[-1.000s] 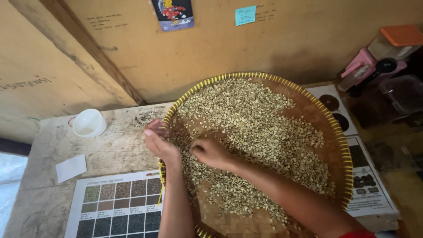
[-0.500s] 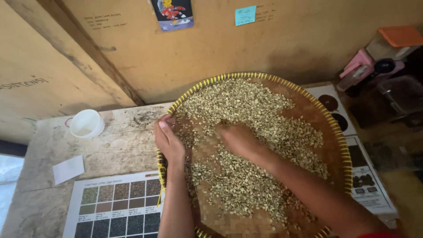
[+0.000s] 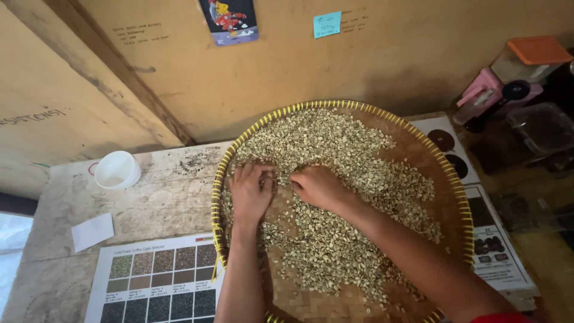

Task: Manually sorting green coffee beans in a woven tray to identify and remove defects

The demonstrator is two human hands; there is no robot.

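Left hand point(image 3: 251, 192) now flat on beans point(image 3: 335, 149)

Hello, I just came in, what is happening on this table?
A person works with both bare hands inside a large round woven bamboo tray with a yellow rim, which is covered with pale green unroasted coffee beans. The left hand and the right hand lie palm down, side by side, on the beans near the tray's left side. A small white cup and a printed colour chart sit on the worn wooden table beside the tray.
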